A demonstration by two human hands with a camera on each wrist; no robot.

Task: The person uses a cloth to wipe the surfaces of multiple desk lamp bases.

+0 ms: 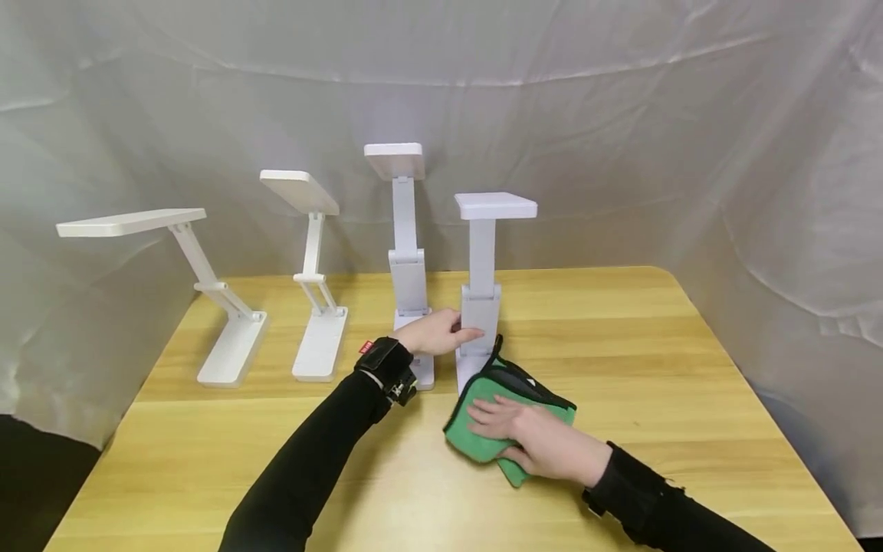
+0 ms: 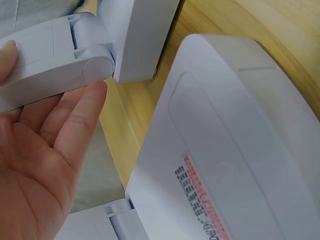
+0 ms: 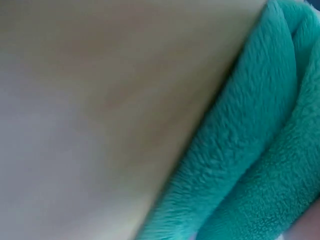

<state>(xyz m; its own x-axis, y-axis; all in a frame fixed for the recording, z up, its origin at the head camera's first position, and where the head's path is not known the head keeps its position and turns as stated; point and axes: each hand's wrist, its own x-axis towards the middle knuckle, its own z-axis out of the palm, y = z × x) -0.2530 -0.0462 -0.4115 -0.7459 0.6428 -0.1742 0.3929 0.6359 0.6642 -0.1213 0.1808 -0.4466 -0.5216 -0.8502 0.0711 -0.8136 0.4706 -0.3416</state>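
Observation:
A white folding desk lamp (image 1: 495,207) stands rightmost in a row, its lower arm held by my left hand (image 1: 433,332). In the left wrist view the thumb lies on one face of that lamp arm (image 2: 40,47) and the fingers reach behind, one fingertip at the round hinge. My right hand (image 1: 527,433) holds a folded green cloth (image 1: 464,431) with black edging, fingers spread over it and thumb at its lower fold. The cloth overlaps the front of this lamp's base (image 1: 471,366). Up close, the right wrist view shows its fluffy pile (image 3: 250,115).
Close left of the held lamp stands another white lamp (image 1: 408,222), its base partly behind my left hand. Two more lamps, one slim (image 1: 313,245) and one with its head stretched left (image 1: 131,222), stand further left. A grey curtain (image 1: 586,138) backs the wooden table (image 1: 655,345).

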